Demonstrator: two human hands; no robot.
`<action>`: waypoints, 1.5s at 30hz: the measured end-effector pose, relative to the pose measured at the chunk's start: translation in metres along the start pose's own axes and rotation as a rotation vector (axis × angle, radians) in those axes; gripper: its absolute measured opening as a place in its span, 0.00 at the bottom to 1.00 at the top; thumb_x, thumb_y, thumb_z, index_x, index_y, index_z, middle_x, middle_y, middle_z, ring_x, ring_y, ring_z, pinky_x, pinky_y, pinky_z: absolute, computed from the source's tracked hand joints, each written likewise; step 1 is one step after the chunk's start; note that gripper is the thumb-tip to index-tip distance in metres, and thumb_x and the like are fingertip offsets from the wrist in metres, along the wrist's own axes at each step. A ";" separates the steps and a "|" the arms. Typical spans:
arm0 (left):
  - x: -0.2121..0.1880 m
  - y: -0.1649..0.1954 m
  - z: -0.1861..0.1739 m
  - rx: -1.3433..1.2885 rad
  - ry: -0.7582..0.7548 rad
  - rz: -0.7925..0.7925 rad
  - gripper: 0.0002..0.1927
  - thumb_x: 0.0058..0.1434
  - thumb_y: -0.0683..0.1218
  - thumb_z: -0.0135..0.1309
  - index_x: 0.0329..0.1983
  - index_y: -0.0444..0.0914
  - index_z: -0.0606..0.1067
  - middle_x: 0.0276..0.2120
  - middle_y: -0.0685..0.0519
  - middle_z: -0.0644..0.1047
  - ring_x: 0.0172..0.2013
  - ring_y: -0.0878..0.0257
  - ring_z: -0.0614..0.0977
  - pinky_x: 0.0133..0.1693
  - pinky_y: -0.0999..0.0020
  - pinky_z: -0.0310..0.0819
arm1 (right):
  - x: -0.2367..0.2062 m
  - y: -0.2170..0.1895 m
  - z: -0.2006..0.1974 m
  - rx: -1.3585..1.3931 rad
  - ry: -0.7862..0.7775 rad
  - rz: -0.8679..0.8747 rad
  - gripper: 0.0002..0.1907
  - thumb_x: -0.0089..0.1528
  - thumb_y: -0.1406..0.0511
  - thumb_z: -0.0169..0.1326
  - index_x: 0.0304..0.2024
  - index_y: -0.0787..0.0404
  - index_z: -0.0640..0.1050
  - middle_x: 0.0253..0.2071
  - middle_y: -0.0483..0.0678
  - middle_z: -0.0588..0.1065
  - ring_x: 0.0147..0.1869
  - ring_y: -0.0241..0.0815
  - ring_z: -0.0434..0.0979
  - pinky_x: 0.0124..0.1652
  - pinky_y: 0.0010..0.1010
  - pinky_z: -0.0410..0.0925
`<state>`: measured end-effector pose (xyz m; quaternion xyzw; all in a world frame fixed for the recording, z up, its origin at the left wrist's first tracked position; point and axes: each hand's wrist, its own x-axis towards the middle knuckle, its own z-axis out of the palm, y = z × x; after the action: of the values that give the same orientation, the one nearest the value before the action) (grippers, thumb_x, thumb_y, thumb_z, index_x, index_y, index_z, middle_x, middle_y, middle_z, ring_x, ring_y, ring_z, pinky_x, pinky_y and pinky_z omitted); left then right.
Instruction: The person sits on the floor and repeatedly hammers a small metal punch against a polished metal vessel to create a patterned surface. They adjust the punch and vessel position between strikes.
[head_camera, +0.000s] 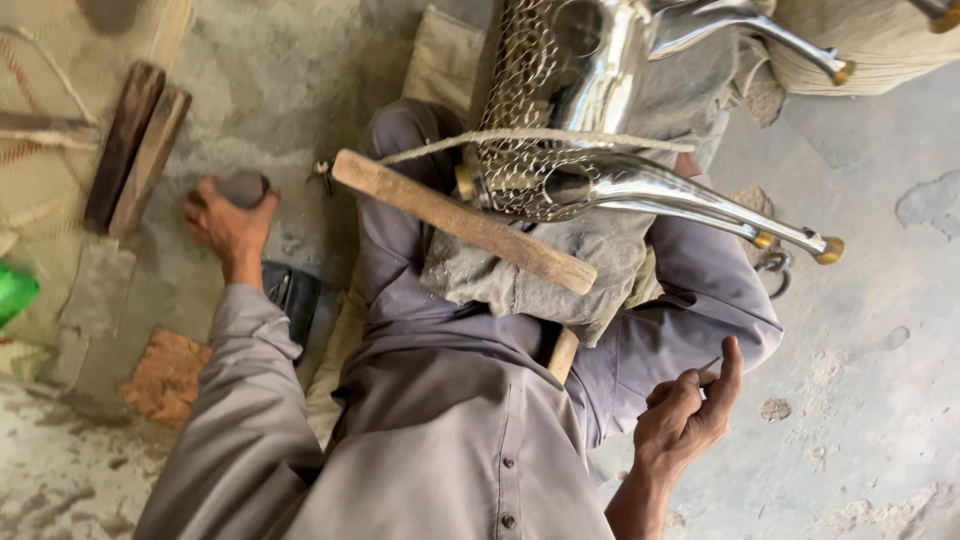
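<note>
My left hand (228, 225) reaches out to the left over the concrete floor and closes on a small dark grey rounded lump (244, 187). My right hand (690, 410) hovers low on the right beside my knee, with curled fingers and raised thumb. Something thin may be pinched in it, but I cannot tell. Across my lap lies a wooden handle (455, 222) with a cord tied to its left end. Beyond it a shiny metal frame (640, 185) with brass-tipped legs and woven cord mesh (520, 90) rests on a grey cloth (530, 285).
Two dark wooden bars (135, 150) lie on the floor at the upper left. A green object (12, 292) shows at the left edge. A brown flat scrap (167, 375) lies near my left elbow, and a dark tool (292, 298) sits beside my thigh. Sacking (870, 45) lies at the upper right.
</note>
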<state>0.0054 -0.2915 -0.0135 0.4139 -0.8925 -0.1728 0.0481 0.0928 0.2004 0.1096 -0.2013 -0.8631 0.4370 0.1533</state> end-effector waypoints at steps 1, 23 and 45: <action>-0.002 0.001 0.002 0.025 -0.017 -0.016 0.48 0.49 0.64 0.76 0.66 0.42 0.65 0.58 0.28 0.65 0.59 0.29 0.64 0.61 0.32 0.59 | 0.000 -0.002 -0.001 0.003 0.009 0.010 0.28 0.68 0.69 0.38 0.71 0.70 0.66 0.31 0.45 0.67 0.22 0.32 0.66 0.23 0.25 0.63; -0.202 0.148 -0.094 -1.132 -0.848 1.009 0.18 0.62 0.47 0.63 0.55 0.39 0.79 0.46 0.51 0.83 0.42 0.63 0.85 0.44 0.66 0.85 | -0.022 -0.037 0.039 0.884 -0.750 0.317 0.09 0.66 0.68 0.60 0.39 0.63 0.71 0.31 0.50 0.76 0.25 0.31 0.67 0.24 0.22 0.62; -0.146 0.169 -0.092 -1.321 -0.703 0.469 0.17 0.74 0.42 0.52 0.60 0.32 0.64 0.41 0.50 0.77 0.42 0.66 0.84 0.43 0.72 0.86 | 0.046 0.085 0.081 -0.064 -0.884 0.231 0.28 0.58 0.62 0.60 0.60 0.66 0.75 0.56 0.58 0.80 0.58 0.51 0.80 0.56 0.36 0.71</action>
<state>0.0002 -0.1047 0.1400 0.0211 -0.6318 -0.7741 0.0344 0.0357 0.2124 -0.0021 -0.0950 -0.8307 0.4682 -0.2858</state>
